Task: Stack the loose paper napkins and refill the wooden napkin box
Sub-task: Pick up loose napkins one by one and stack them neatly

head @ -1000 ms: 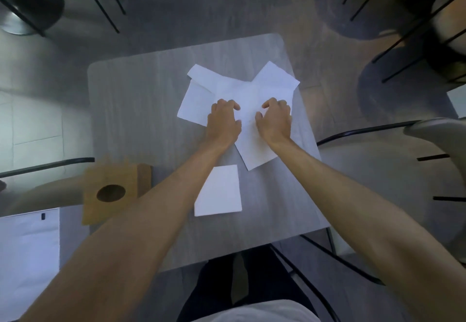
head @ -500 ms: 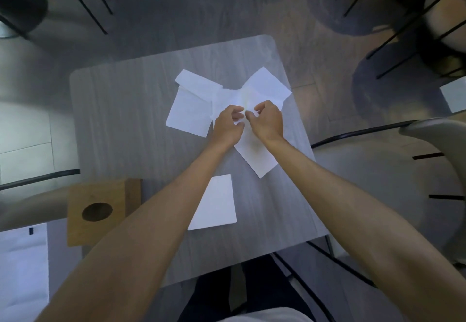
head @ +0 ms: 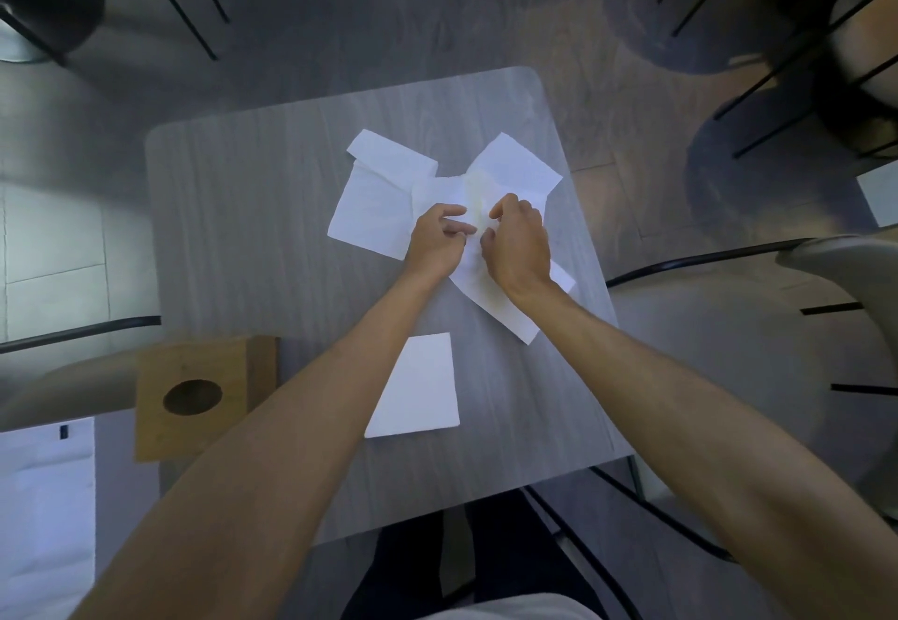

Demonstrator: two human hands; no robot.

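Several loose white paper napkins [head: 374, 201] lie overlapping in the middle of the grey table [head: 233, 231]. My left hand [head: 437, 238] and my right hand [head: 517, 243] sit close together on the pile, fingers pinching a crumpled middle napkin [head: 478, 201]. A long napkin [head: 505, 313] runs under my right wrist toward me. One folded napkin [head: 420, 386] lies flat alone, nearer to me. The wooden napkin box [head: 194, 391], with an oval hole in its top, stands at the table's near left corner.
Chairs with black metal frames stand to the right [head: 729, 328] and left [head: 73, 328] of the table. More chair legs and a round table base [head: 646, 12] are on the floor beyond. White paper [head: 43, 512] lies at the lower left.
My hands went from flat on the pile and apart to close together, fingers now pinching and bunching up the middle napkin.
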